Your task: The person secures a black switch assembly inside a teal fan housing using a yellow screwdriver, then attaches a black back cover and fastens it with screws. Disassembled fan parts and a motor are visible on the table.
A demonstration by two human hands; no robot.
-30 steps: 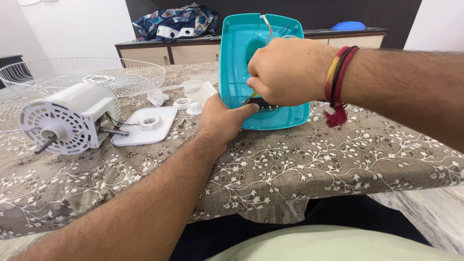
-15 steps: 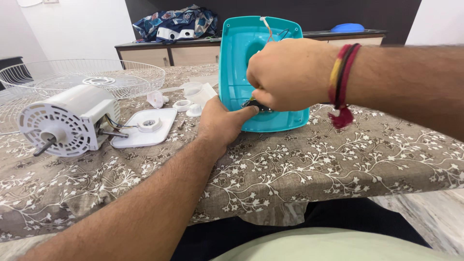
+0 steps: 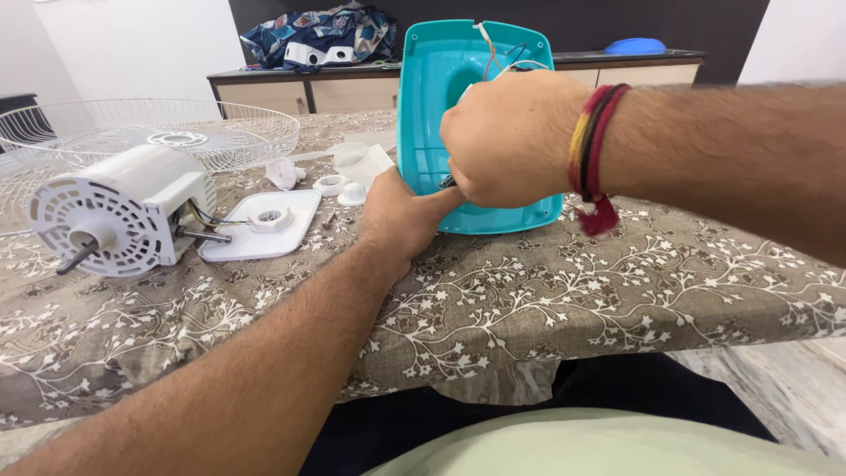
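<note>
A teal plastic housing (image 3: 430, 97) stands upright on the table, its hollow side facing me, with red and white wires (image 3: 490, 51) at its top. My left hand (image 3: 398, 216) braces its lower left edge, thumb pressed against the rim. My right hand (image 3: 511, 137), with a red, yellow and black thread band on the wrist, is closed inside the hollow. It grips a small dark tool (image 3: 446, 183), of which only a tip shows under the fingers.
A white fan motor (image 3: 115, 211) with its shaft lies at the left, a wire fan guard (image 3: 159, 132) behind it. A white plate (image 3: 264, 227) and small white plastic parts (image 3: 344, 183) sit near the housing. A cabinet (image 3: 335, 88) stands behind the table.
My right hand has shifted slightly left and lower inside the housing, now covering most of the dark tool. My left hand stays on the housing's edge.
</note>
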